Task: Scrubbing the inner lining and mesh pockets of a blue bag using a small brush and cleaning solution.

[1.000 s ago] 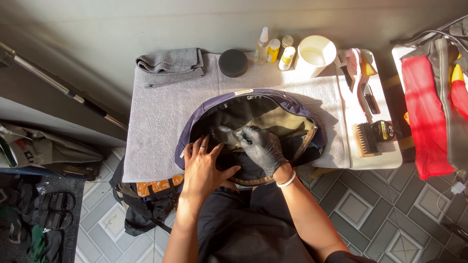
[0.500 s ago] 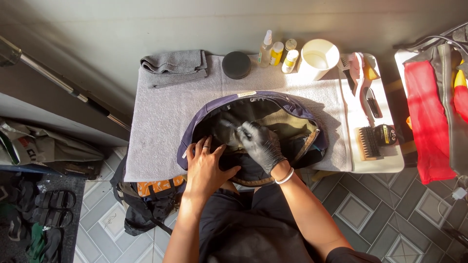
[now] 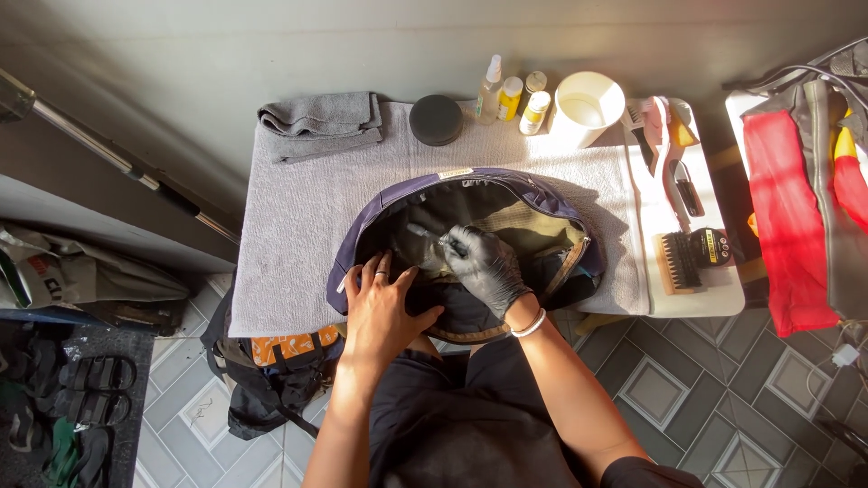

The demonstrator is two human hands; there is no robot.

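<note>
A dark blue backpack (image 3: 533,194) lies open on a grey towel (image 3: 289,208) that covers a small table. My left hand (image 3: 384,303), bare with a ring, presses flat on the bag's near edge, fingers spread. In a black glove, my right hand (image 3: 484,262) reaches inside the bag and grips a small slim tool (image 3: 423,234) against the dark lining. What kind of tool it is cannot be made out.
A folded grey cloth (image 3: 321,122), a black round tin (image 3: 436,119), a spray bottle (image 3: 489,89), small bottles (image 3: 511,98) and a white bucket (image 3: 586,108) line the far edge. Brushes (image 3: 683,262) lie at the right. Another bag (image 3: 271,370) and sandals (image 3: 72,389) sit on the floor, left.
My gloved right hand has shifted slightly left inside the bag with the tool. My left hand stays pressed on the bag's edge.
</note>
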